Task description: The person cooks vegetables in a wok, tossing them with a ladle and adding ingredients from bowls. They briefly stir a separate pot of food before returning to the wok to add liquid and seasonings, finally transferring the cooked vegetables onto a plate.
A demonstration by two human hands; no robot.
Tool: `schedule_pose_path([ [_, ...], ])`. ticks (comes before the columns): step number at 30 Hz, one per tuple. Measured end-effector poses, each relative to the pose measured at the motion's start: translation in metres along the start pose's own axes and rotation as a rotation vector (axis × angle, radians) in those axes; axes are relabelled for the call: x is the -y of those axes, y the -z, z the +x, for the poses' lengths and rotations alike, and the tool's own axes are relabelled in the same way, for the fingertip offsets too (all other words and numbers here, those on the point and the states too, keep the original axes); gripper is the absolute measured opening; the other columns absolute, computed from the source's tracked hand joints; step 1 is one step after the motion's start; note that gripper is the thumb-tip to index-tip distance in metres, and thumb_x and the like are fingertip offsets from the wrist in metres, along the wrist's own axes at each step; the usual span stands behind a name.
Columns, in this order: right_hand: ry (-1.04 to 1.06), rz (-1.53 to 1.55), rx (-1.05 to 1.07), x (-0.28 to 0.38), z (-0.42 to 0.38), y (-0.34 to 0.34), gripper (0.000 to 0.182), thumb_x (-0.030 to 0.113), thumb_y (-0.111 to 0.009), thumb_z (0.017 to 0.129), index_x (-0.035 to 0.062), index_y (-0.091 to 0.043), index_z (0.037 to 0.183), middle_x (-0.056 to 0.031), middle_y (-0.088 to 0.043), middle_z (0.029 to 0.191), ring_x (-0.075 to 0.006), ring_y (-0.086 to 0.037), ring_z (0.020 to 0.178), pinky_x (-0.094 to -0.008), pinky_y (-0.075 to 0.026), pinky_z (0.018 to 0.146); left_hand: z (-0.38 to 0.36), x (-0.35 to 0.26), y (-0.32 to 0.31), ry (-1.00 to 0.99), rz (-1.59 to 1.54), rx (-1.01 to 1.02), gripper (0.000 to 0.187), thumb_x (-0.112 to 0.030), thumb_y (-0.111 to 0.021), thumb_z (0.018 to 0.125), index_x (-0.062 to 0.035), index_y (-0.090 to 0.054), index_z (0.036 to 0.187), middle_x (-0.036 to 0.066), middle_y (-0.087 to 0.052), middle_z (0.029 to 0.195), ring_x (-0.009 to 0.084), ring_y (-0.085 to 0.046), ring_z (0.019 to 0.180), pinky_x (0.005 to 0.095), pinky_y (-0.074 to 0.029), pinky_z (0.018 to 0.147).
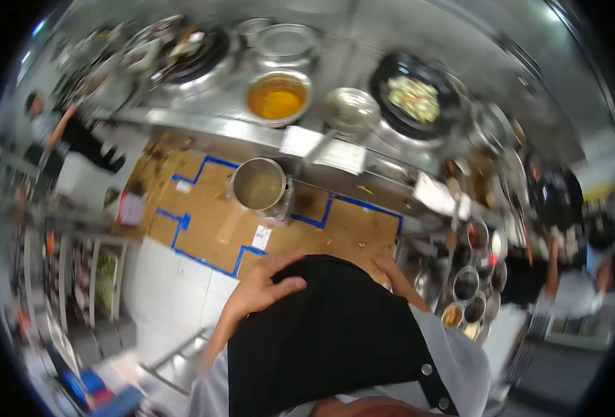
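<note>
Black cloth of the apron [321,326] lies between the fingers of both hands: the left hand [257,286] is open, its thumb apart and against the fabric, while the right hand [389,267] is near the opposite edge, its grip too unclear to tell. Light, even pressure would suit the soft cloth, with the left fingertips clear of the metal pot [259,185] beyond them.

The black apron [321,326] partly hides the right grip [385,266], and the shelves [78,274] blur.
</note>
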State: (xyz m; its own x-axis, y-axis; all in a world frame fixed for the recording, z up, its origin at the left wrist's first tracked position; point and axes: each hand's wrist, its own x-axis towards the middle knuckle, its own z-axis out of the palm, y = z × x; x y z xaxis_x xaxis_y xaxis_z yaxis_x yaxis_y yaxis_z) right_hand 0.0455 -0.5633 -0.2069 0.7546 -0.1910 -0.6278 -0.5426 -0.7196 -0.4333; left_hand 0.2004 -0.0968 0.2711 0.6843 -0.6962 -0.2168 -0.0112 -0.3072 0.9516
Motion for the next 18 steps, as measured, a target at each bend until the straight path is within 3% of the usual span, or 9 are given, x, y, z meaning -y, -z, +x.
schedule_pose_path([
  [3, 0.16, 0.164, -0.43, 0.106, -0.064, 0.047, 0.032, 0.032, -0.064, 0.096, 0.0035, -0.076, 0.105, -0.0191, -0.075, 0.085, -0.0404, -0.073, 0.083, -0.047, -0.058, 0.073, 0.017, 0.059, 0.03, -0.099, 0.573, -0.169, 0.057, -0.029, -0.08, 0.091, -0.0006, -0.065, 0.138, 0.023, -0.068, 0.135, 0.0416, -0.063, 0.127, 0.0453, -0.05, 0.108],
  [4, 0.191, 0.082, -0.569, 0.126, -0.077, 0.071, 0.033, 0.032, -0.066, 0.095, 0.0043, -0.076, 0.111, -0.0199, -0.075, 0.088, -0.043, -0.072, 0.087, -0.0484, -0.058, 0.077, 0.02, 0.064, 0.045, -0.099, 0.698, -0.092, 0.058, -0.03, -0.081, 0.091, -0.0006, -0.064, 0.138, 0.024, -0.068, 0.135, 0.042, -0.063, 0.126, 0.0461, -0.051, 0.107],
  [6, -0.05, 0.081, -0.728, 0.132, -0.084, 0.118, 0.033, 0.028, -0.068, 0.093, 0.0067, -0.076, 0.118, -0.0225, -0.075, 0.094, -0.0446, -0.072, 0.088, -0.05, -0.058, 0.081, 0.028, 0.067, 0.06, -0.096, 0.945, 0.022, 0.061, -0.031, -0.082, 0.089, -0.0006, -0.063, 0.139, 0.025, -0.068, 0.135, 0.0429, -0.063, 0.126, 0.0476, -0.051, 0.106],
  [7, 0.019, 0.079, -0.997, 0.121, -0.085, 0.138, 0.032, 0.025, -0.07, 0.092, 0.0066, -0.075, 0.118, -0.0242, -0.074, 0.1, -0.044, -0.071, 0.092, -0.051, -0.058, 0.084, 0.033, 0.061, 0.061, -0.126, 0.862, 0.044, 0.062, -0.031, -0.082, 0.089, -0.0007, -0.063, 0.139, 0.025, -0.068, 0.135, 0.0433, -0.063, 0.126, 0.0481, -0.051, 0.107],
  [8, -0.176, 0.117, -0.887, 0.136, -0.108, 0.18, 0.035, 0.025, -0.071, 0.091, 0.0057, -0.074, 0.121, -0.0237, -0.074, 0.108, -0.0421, -0.072, 0.097, -0.051, -0.057, 0.089, 0.038, 0.049, 0.063, -0.152, 0.785, 0.06, 0.062, -0.031, -0.082, 0.089, -0.0007, -0.063, 0.14, 0.026, -0.067, 0.135, 0.0438, -0.063, 0.126, 0.0486, -0.051, 0.107],
  [9, -0.109, 0.019, -1.159, 0.09, -0.09, 0.185, 0.039, 0.025, -0.071, 0.091, 0.006, -0.072, 0.126, -0.0223, -0.073, 0.115, -0.0408, -0.071, 0.104, -0.0502, -0.056, 0.093, 0.041, 0.037, 0.065, -0.176, 0.711, 0.072, 0.063, -0.031, -0.082, 0.089, -0.0007, -0.063, 0.14, 0.026, -0.067, 0.135, 0.0442, -0.063, 0.126, 0.049, -0.05, 0.108],
  [13, -0.584, -0.043, -1.016, 0.01, -0.095, 0.247, 0.07, 0.03, -0.075, 0.086, 0.0043, -0.051, 0.147, -0.0302, -0.063, 0.131, -0.0486, -0.064, 0.119, -0.0535, -0.054, 0.1, 0.055, -0.006, 0.045, -0.145, 0.14, 0.225, 0.067, -0.024, -0.083, 0.088, -0.002, -0.06, 0.146, 0.02, -0.067, 0.14, 0.0355, -0.062, 0.133, 0.0437, -0.046, 0.114],
  [15, -0.665, 0.079, -0.995, -0.013, -0.092, 0.257, 0.068, 0.03, -0.076, 0.084, 0.0031, -0.053, 0.142, -0.0305, -0.067, 0.124, -0.048, -0.066, 0.116, -0.0537, -0.054, 0.1, 0.064, -0.012, 0.018, -0.073, -0.023, 0.223, 0.063, -0.02, -0.078, 0.091, -0.0012, -0.058, 0.148, 0.017, -0.067, 0.144, 0.0309, -0.058, 0.138, 0.0401, -0.042, 0.117],
  [18, -0.53, 0.098, -0.855, -0.053, -0.079, 0.268, 0.061, 0.029, -0.077, 0.083, 0.0009, -0.057, 0.133, -0.0313, -0.071, 0.114, -0.0477, -0.069, 0.11, -0.0533, -0.055, 0.098, 0.087, -0.002, -0.019, 0.077, -0.169, 0.117, 0.055, -0.02, -0.073, 0.096, 0.0, -0.06, 0.146, 0.017, -0.067, 0.143, 0.0313, -0.059, 0.137, 0.04, -0.043, 0.115],
])
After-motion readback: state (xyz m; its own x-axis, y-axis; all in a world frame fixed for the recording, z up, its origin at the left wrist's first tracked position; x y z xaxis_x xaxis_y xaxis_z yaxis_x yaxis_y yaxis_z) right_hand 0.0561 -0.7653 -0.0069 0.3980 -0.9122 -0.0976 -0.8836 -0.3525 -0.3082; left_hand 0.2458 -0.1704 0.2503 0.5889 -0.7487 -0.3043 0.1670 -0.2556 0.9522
